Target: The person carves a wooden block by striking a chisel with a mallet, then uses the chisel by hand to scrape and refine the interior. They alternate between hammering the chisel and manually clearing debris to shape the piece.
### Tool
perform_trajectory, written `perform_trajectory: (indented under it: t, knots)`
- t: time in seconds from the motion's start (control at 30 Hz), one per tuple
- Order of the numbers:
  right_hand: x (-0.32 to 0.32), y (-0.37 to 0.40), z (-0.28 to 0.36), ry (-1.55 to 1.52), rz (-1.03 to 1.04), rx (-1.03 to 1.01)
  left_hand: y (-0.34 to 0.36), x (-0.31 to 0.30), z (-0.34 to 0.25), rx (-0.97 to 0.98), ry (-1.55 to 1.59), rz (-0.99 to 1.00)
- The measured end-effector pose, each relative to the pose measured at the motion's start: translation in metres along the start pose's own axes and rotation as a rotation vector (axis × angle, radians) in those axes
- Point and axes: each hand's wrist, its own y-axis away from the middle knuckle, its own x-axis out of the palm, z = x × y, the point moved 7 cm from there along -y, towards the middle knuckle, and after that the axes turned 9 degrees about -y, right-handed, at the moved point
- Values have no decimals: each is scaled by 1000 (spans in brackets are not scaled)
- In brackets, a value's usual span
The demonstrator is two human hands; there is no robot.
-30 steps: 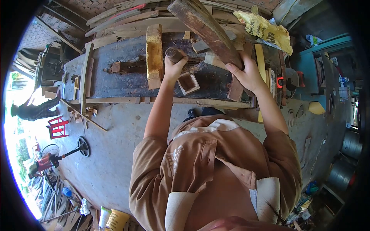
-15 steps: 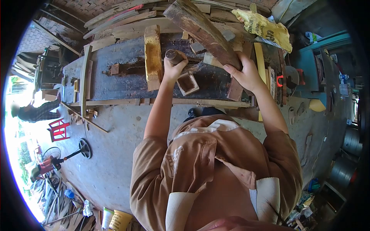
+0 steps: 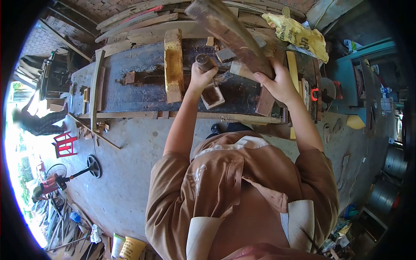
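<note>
My left hand (image 3: 203,79) is closed around the round wooden handle of a chisel (image 3: 204,63). Its thin shank runs down from my fingers toward a small wooden box (image 3: 213,96) with a hollow, dark inside, lying on the workbench (image 3: 143,93). In my right hand (image 3: 277,82) is the near end of a thick, worn wooden bar (image 3: 229,32). The bar slants up to the left, its far end raised above the bench and beyond the chisel. Left of the chisel stands a yellowish wooden block (image 3: 173,65).
Boards (image 3: 151,24) are stacked along the bench's back edge. A yellow sack (image 3: 299,34) lies at the back right, near a grinding disc (image 3: 328,89). On the floor to the left are a red stool (image 3: 65,144) and a metal detector-like pole (image 3: 80,174). Another person (image 3: 43,121) stands at far left.
My left hand has shifted slightly right with the chisel, whose shank now shows at the box. The wooden bar has swung a little in my right hand and looks blurred.
</note>
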Motion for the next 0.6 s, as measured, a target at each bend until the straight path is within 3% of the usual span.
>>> perform_trajectory:
  t: [0.13,0.2,0.33,0.4,0.43,0.53,0.57,0.6]
  knots:
    - [-5,-4,5,-196,-36,20,-1,10,-4,-4,-34,78]
    - [-5,-5,9,-474,-89,-24,-2,15,-1,-71,-1,75]
    - [1,-3,-1,-456,-85,-30,-2,26,5,-62,-36,93]
    - [8,-2,7,148,35,-109,-2,28,4,-23,-83,104]
    - [11,-1,-5,309,225,195,-1,29,2,-21,-82,107]
    - [-2,-1,-2,297,185,195,-3,27,-1,-23,-66,106]
    - [-6,-1,6,174,83,73,-2,28,-2,11,-73,118]
    - [-6,-2,5,174,88,74,1,28,-2,41,-81,128]
